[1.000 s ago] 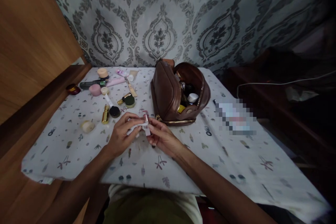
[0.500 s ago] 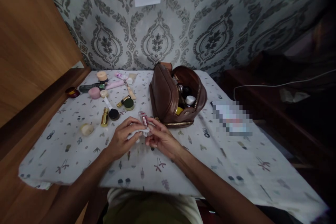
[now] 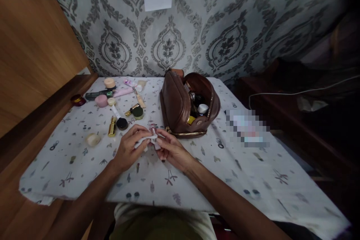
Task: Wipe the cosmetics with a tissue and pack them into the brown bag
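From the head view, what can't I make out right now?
All in the head view:
Small pinkish item: mostly hidden by the left hand, right hand and white cloth; any label is unreadable.
Brown bag: its walls and upper items hide what lies deeper.
Flat object right of the bag: pixelation masks it.
Gold tube: too small for any lettering.
Both forearms: cut off by the bottom edge.

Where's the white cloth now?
Head view, left of centre: white cloth in the left hand, beside the right hand, in front of the brown bag.
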Tool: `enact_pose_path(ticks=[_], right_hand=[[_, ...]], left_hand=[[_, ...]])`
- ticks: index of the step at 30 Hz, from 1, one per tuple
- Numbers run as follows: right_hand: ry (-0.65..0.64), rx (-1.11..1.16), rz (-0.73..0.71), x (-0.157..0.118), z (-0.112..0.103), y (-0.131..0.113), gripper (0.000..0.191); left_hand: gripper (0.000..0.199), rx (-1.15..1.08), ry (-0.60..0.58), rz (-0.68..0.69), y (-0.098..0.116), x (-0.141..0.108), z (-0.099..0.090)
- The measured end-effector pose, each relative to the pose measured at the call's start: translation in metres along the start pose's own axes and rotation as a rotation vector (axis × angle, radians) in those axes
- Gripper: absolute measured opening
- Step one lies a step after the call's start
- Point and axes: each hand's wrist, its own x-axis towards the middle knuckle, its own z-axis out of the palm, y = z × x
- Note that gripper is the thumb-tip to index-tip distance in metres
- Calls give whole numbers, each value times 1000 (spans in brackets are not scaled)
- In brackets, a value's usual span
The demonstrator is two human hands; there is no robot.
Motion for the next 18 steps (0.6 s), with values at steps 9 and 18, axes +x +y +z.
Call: enact_pose_path(ticks=[9, 18], right_hand=[[81, 35, 3, 2, 0, -3, 47], [-92, -15, 88, -4, 2, -2, 59]], left_hand=[[18, -77, -106, 42, 5, 2, 0], [15, 62, 120, -138, -4, 0, 0]])
